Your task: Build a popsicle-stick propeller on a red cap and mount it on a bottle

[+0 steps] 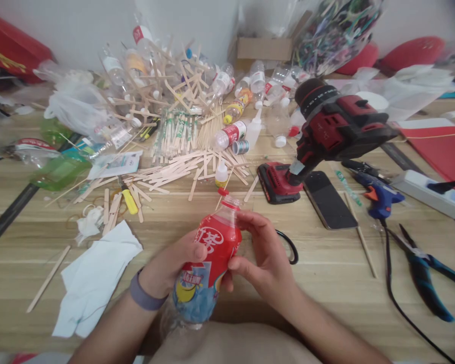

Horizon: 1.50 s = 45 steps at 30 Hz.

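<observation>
A plastic bottle (208, 273) with a red and blue label stands tilted near the table's front edge, its open neck pointing up and away. My left hand (182, 255) wraps round its left side, thumb across the label, with a grey band on the wrist. On the right side, my right hand (260, 253) holds the bottle between thumb and fingers near the shoulder. A red ring sits round the neck, and a small red piece (223, 192) shows beside the mouth. Part of the bottle's clear base is blurred.
A red and black drill (337, 121) stands beyond my right hand, beside a phone (329, 199). Pliers (420, 268) and a blue glue gun (381, 197) lie right. Wooden sticks (170, 172) and several bottles cover the back. White paper (94, 278) lies left.
</observation>
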Tool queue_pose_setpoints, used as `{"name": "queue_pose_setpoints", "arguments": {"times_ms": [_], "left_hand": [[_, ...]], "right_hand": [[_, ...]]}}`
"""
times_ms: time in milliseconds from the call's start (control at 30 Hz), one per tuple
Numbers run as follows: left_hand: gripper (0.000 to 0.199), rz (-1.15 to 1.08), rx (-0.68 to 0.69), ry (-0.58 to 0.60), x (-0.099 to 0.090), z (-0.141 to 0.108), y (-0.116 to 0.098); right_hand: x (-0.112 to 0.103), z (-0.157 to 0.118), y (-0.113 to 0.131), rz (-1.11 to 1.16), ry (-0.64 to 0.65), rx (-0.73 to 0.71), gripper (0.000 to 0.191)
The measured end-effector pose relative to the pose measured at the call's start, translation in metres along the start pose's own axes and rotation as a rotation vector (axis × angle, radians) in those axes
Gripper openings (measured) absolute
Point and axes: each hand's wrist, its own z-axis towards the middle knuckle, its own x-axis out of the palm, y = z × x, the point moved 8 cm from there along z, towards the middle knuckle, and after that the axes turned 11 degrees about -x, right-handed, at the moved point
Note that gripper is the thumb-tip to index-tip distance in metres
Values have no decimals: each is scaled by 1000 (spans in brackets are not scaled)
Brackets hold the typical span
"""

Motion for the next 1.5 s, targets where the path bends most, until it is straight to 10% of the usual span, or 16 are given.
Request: {"name": "queue_pose_setpoints", "arguments": {"times_ms": [1500], "left_hand": [[47, 11, -1, 37, 4, 1, 1]], "right_hand": [[-6, 4, 16, -103, -30, -98, 48]]}}
